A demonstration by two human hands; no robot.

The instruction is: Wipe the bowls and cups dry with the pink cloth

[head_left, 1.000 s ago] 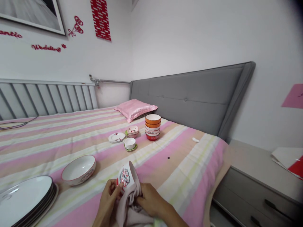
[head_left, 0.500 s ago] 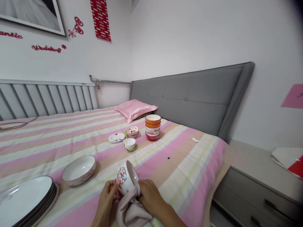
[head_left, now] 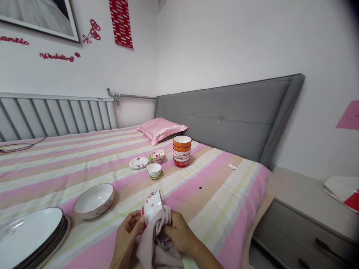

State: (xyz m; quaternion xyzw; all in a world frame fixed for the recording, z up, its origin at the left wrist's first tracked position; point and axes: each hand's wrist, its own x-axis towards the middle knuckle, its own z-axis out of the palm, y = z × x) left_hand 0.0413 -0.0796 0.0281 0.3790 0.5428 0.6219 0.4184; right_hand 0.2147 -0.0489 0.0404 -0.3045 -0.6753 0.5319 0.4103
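A white bowl (head_left: 153, 204) with a red foot and a printed pattern is tilted on its side above the bed's near part. My left hand (head_left: 129, 228) grips it by the red foot, fingers closed. At its rim, my right hand (head_left: 179, 229) pinches a pinkish-grey cloth (head_left: 157, 239) that is folded over the edge and hangs down below. The bowl's inside is turned away from view. To the left lies a wide shallow bowl (head_left: 94, 200) with a red rim.
A plate stack (head_left: 33, 231) sits at lower left. Farther back are stacked bowls (head_left: 182, 150), white plates (head_left: 138, 163), small dishes (head_left: 154, 170) and square dishes (head_left: 157, 155). Beyond them lies a pink pillow (head_left: 162, 130). The grey headboard (head_left: 224, 108) and a nightstand (head_left: 305, 224) border the right.
The bowl has turned in my hands, so its red foot shows more and its opening faces farther away. The cloth now covers more of its rim.
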